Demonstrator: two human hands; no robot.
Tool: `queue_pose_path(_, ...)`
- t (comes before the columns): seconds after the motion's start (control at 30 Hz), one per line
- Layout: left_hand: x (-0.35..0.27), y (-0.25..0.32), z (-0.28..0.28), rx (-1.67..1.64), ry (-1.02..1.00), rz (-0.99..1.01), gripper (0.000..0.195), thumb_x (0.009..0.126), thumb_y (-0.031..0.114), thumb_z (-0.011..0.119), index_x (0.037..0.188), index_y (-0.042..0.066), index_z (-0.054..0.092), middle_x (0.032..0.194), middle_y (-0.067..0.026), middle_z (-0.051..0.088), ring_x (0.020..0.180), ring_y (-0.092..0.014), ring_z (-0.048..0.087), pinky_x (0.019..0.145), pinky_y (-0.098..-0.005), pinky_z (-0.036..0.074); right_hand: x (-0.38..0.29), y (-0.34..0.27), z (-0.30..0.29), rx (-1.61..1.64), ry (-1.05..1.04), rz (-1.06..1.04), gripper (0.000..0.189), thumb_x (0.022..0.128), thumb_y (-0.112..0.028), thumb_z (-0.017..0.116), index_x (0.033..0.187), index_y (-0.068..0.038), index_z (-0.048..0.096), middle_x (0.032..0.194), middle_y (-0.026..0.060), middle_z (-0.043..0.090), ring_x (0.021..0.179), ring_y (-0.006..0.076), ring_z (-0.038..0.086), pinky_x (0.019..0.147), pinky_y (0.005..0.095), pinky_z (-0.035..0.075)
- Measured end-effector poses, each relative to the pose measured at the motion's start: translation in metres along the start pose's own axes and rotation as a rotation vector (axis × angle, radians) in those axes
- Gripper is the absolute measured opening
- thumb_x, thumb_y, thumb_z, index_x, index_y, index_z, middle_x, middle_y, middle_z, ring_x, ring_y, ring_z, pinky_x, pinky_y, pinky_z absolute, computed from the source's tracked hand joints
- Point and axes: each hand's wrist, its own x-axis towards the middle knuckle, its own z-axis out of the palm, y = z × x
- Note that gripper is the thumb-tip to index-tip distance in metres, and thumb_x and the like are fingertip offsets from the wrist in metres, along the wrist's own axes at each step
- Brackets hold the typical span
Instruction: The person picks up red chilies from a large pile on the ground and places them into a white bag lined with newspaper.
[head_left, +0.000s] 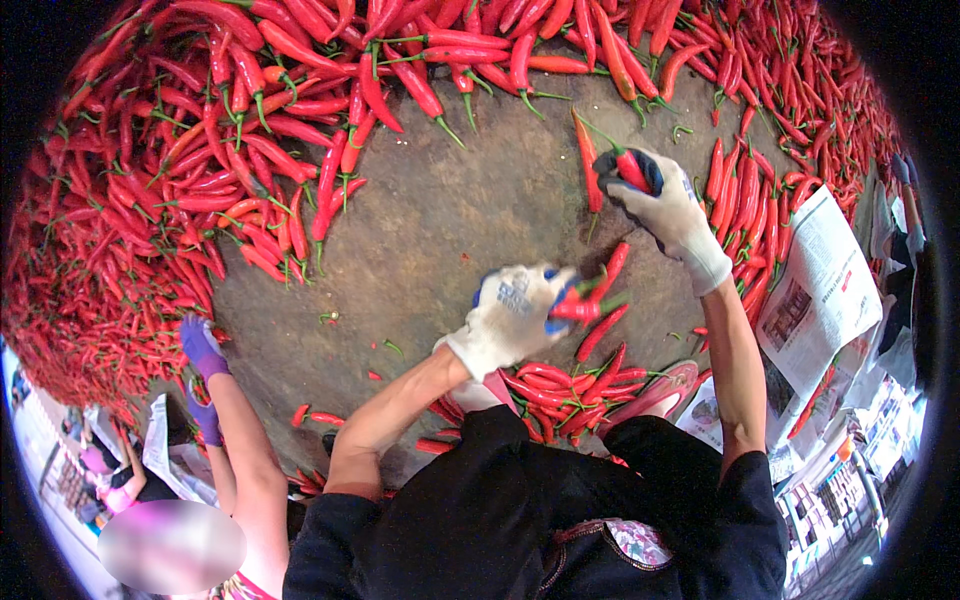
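My left hand (521, 307), in a white work glove with a blue palm, grips a few red chili peppers (579, 309); motion blurs them. Farther right, my right hand (651, 196) wears a similar white glove with a dark palm. Its fingers are closed around one red chili (631, 171), whose green stem points up and left. Just beside that hand, an orange-red chili (587, 166) lies on the brown floor (442, 202). Another loose chili (602, 334) rests below my left hand's bunch. Between my feet sits a small heap of red chilies (574, 397).
Large chili piles curve around the left (150, 187), top and right (795, 67). A newspaper sheet (821, 292) lies at the right. At the left, a co-worker's purple-gloved hand (201, 345) reaches to the pile. A pink shoe (664, 390) borders the small heap.
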Motion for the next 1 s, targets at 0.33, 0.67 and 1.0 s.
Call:
queue_pose_path(0.33, -0.01, 0.01, 0.099, 0.267, -0.436, 0.334, 0.058, 0.074, 0.037, 0.069, 0.126, 0.016, 0.053, 0.097, -0.0099, 0.063, 0.088, -0.027, 0.064, 0.076, -0.0379, 0.051, 0.002, -0.008, 0.011, -0.939, -0.216, -0.456, 0.056, 0.069, -0.018, 0.071, 0.123, -0.019, 0.053, 0.097, 0.0128, 0.055, 0.088, 0.0343, 0.059, 0.077, 0.0434, 0.049)
queue_pose_path(0.67, 0.012, -0.039, -0.017, -0.467, 0.428, -0.015, 0.058, 0.069, 0.035, 0.073, 0.117, 0.005, 0.059, 0.089, -0.0197, 0.066, 0.083, -0.036, 0.064, 0.075, -0.0421, 0.05, 0.046, -0.054, -0.005, -0.265, 0.081, -0.259, 0.049, 0.078, -0.032, 0.069, 0.113, 0.001, 0.055, 0.102, 0.0204, 0.063, 0.098, 0.0352, 0.061, 0.083, 0.0406, 0.047)
queue_pose_path(1.0, 0.095, -0.083, -0.019, -0.574, 0.839, -0.095, 0.063, 0.068, 0.021, 0.074, 0.122, -0.001, 0.051, 0.098, -0.0245, 0.064, 0.094, -0.04, 0.061, 0.078, -0.0429, 0.05, 0.096, -0.059, 0.049, -0.23, 0.222, -0.238, 0.049, 0.077, -0.038, 0.065, 0.115, -0.007, 0.059, 0.097, 0.024, 0.064, 0.093, 0.0398, 0.061, 0.08, 0.0447, 0.048)
